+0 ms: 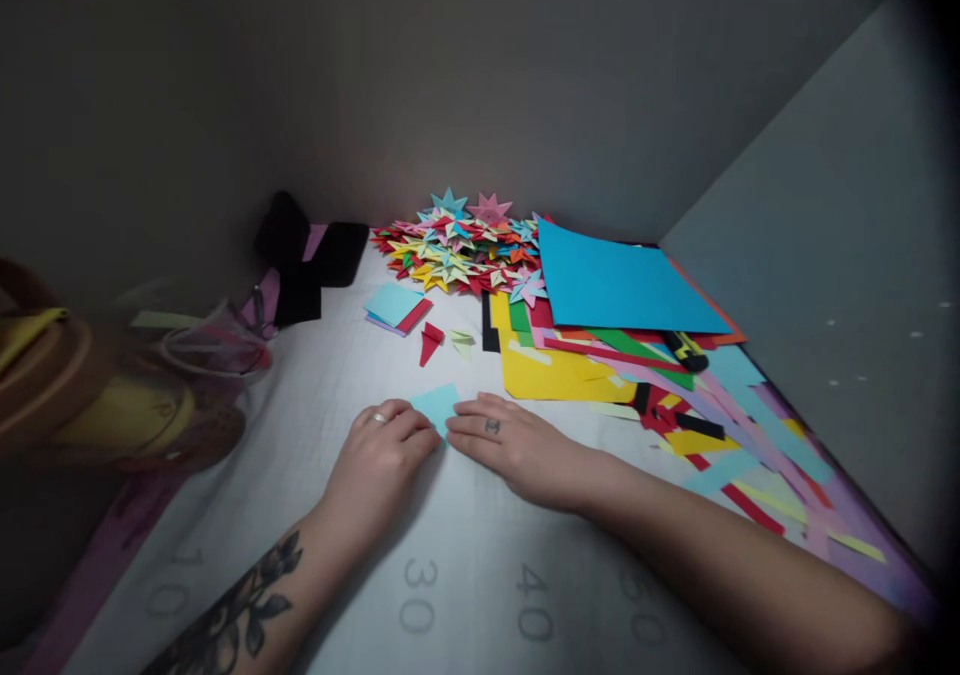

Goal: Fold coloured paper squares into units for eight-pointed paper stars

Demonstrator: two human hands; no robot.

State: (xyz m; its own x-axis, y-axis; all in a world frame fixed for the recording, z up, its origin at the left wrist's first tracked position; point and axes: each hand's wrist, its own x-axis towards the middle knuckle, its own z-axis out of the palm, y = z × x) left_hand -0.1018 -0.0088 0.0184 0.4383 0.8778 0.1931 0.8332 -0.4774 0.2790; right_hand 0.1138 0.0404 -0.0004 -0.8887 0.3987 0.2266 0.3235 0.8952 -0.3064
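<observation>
A small light blue paper square [435, 404] lies on the white cutting mat [465, 565]. My left hand [381, 455], with a ring, rests on the mat, its curled fingers pinching the square's near left edge. My right hand [510, 442] lies flatter, fingertips pressed together on the square's near right edge. Both hands meet at the paper's lower corner. Just beyond lie a folded red piece [430, 340] and a pale green folded piece [462, 341].
A heap of folded paper stars [461, 245] sits at the back. A big blue sheet [622, 285] tops coloured sheets and strips spreading right. A yellow-black cutter [686, 350] lies there. Small blue and red squares [396, 308], a black object [307, 255] and a clear container [217, 350] stand left.
</observation>
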